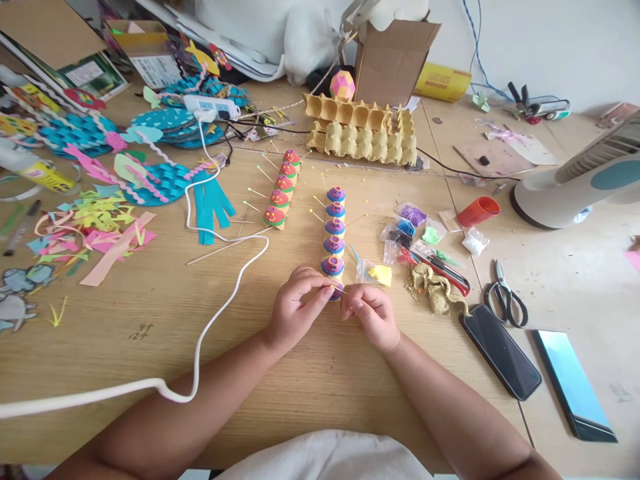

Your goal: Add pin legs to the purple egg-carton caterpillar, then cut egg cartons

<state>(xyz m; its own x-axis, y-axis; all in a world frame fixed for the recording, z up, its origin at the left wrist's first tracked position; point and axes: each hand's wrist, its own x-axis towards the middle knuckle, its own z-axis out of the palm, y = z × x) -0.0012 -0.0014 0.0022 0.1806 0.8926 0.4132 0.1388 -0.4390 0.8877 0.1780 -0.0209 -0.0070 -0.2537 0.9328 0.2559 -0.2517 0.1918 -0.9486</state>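
In the head view, a strip of egg-carton cups (335, 227) lies on the table, topped with purple and blue clay, with thin yellow-tipped sticks poking out at the sides. At its near end, my left hand (300, 307) is closed, thumb and forefinger pinching a thin stick (341, 290). My right hand (373, 313), just to the right, has its fingers curled closed at the stick's other end. Both hands partly cover the nearest cup. Farther left is a similar strip (283, 189) in red and green clay, with green-tipped sticks along its side.
A white cable (235, 287) runs across the left side. Paper scraps (100, 227) and woven blue paper pieces (160, 183) lie left. On the right are clay packets (413, 215), a utility knife (445, 270), scissors (505, 297) and phones (503, 350). Egg cartons (370, 143) sit behind.
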